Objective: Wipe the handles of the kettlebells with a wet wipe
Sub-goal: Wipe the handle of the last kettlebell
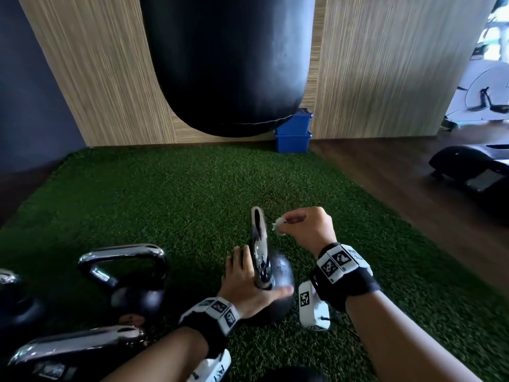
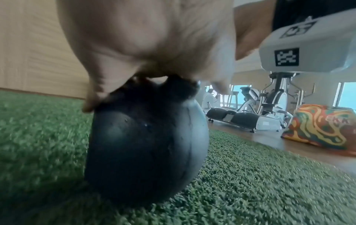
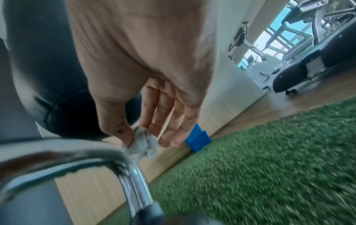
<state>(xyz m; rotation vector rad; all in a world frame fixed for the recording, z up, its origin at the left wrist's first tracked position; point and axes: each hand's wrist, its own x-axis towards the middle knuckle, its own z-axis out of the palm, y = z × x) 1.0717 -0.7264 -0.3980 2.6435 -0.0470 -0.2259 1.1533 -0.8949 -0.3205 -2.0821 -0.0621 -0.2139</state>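
Forearms reach in from the bottom of the head view, each with a black wristband carrying white coded tags. Above them, a big black punching bag [image 1: 231, 64] hangs at upper centre before a wood-grain wall [image 1: 385, 64], over a green turf mat [image 1: 165, 194]. Two blue bins [image 1: 293, 132], stacked, sit at the wall by the bag's lower right; their contents cannot be seen.

Four kettlebells show: three cluster at lower left, [image 1: 129, 277], [image 1: 13, 299] and [image 1: 77, 351], and the one being worked on, the kettlebell [image 1: 275, 274], stands low in the centre on the turf. Its ball is matte black, its chrome handle [image 1: 259, 244] upright and edge-on.

Left hand [image 1: 248, 285] rests on the ball at the handle's base, fingers straight, thumb laid across.

Right hand [image 1: 305, 227] pinches a small crumpled wet wipe [image 1: 278, 226] between thumb and fingertips, just right of the handle's top; contact cannot be told.
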